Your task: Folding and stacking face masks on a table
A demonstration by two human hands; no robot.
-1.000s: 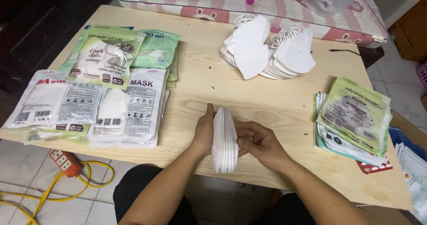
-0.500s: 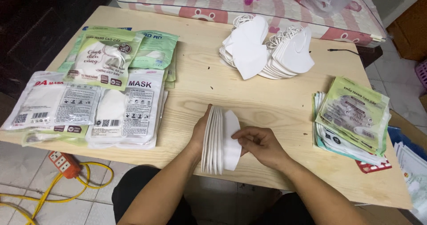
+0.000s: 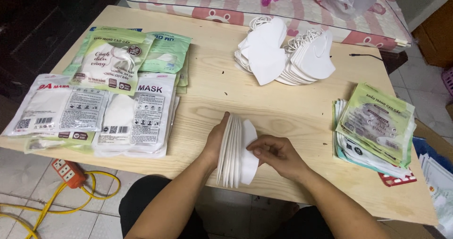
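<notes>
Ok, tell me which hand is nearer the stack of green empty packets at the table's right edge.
Right. The right hand pinches the held stack of white masks on the side facing the green packets; the left hand braces the stack's far side, farther away.

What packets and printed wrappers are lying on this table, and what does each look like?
Green-and-clear flat mask packets: far left, overlapping.
White-and-clear flat mask packets: near left, side by side.
Stack of empty green-and-white printed flat wrappers: right edge, fanned.
Red-and-white printed sheet: under that stack, corner showing.
</notes>
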